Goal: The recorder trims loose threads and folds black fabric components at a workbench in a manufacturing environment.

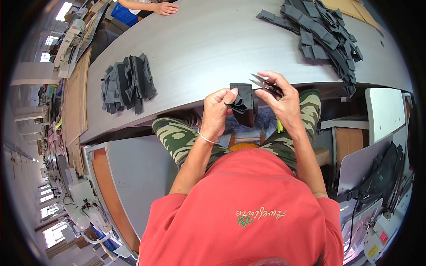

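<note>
My left hand [216,111] pinches a dark grey folded fabric piece [242,98] by its left side, just off the table's near edge. The piece hangs down over my lap. To its right, my right hand [282,98] is closed around small dark thread snips [270,87]. Their two pointed blades stand apart and point left, toward the fabric's upper right edge. A gap shows between the blade tips and the cloth. My right fingers cover part of the snips' handles.
On the grey table [195,53] a bundle of grey fabric pieces [126,83] lies at left, and a larger heap of grey strips [317,31] at far right. Another person's hand [166,8] rests on the far edge. A grey cabinet [137,168] stands left of my legs.
</note>
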Motion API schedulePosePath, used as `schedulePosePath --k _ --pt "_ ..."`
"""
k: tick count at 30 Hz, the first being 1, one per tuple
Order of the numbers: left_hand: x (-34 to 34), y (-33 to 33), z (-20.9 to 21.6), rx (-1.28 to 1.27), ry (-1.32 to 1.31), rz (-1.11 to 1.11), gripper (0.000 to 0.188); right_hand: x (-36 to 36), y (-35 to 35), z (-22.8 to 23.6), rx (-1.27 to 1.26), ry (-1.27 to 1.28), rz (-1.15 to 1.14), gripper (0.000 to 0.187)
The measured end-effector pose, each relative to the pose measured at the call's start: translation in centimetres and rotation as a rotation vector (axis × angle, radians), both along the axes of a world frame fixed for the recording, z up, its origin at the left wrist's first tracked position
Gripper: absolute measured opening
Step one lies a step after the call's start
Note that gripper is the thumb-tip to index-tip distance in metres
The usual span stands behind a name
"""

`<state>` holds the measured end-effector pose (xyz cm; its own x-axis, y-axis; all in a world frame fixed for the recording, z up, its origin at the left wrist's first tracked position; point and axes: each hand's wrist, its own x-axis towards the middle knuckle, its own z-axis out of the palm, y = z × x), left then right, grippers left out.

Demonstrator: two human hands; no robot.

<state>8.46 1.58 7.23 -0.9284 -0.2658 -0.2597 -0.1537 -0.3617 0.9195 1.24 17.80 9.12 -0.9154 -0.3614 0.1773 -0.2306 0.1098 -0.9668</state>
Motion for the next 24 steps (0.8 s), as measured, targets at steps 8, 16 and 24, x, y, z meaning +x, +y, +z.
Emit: schedulePosePath --k 8,16,24 --pt "0.1 -0.5 0.2 0.074 0.043 0.006 0.023 -1.2 1.4 -0.7 0.261 0.601 -0.016 0.025" --pt "0.1 -0.2 0.4 0.014 -0.009 0.006 0.026 -1.1 0.6 -0.8 0.361 0.738 -0.066 0.020" --pt "0.2 -0.1 0.2 -0.028 -0.009 0.024 0.026 -1.0 0.6 -1.1 0.345 0.689 -0.142 0.018"
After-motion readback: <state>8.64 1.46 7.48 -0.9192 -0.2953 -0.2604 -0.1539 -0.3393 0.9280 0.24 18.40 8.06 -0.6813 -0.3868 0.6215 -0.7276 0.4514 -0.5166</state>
